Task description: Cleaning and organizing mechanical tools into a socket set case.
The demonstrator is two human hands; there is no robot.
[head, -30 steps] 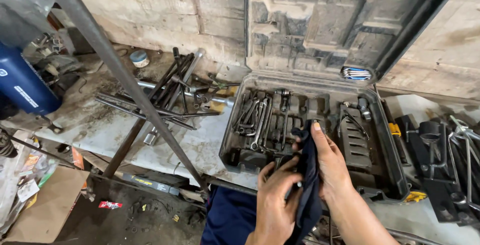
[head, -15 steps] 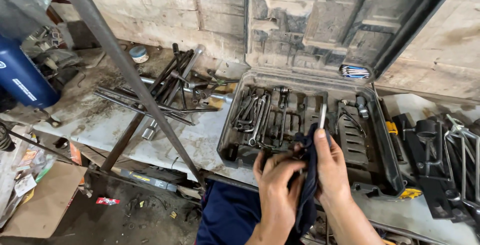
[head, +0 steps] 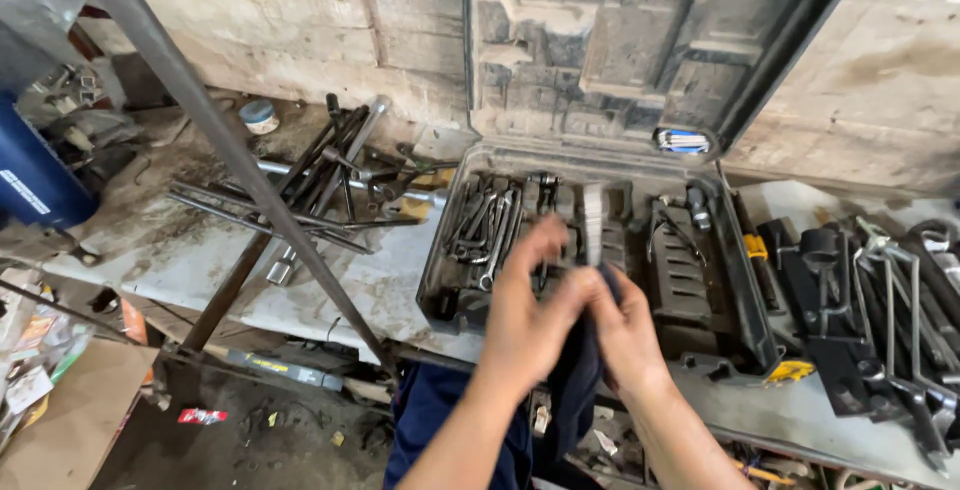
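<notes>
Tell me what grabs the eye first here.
Both hands, left hand and right hand, meet low in the middle, holding a dark cloth around a slim metal tool. Behind them lies an open tool case full of wrenches, its lid propped against the wall. Metal rods lie heaped to the left.

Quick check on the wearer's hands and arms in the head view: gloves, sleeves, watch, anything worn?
Nothing worn that shows. The left hand and the right hand are bare, with no gloves, and no rings or watch can be seen. Both forearms are uncovered up to the bottom edge of the picture, so no sleeve is in view. The left hand is motion-blurred, so fine detail is unclear.
</notes>
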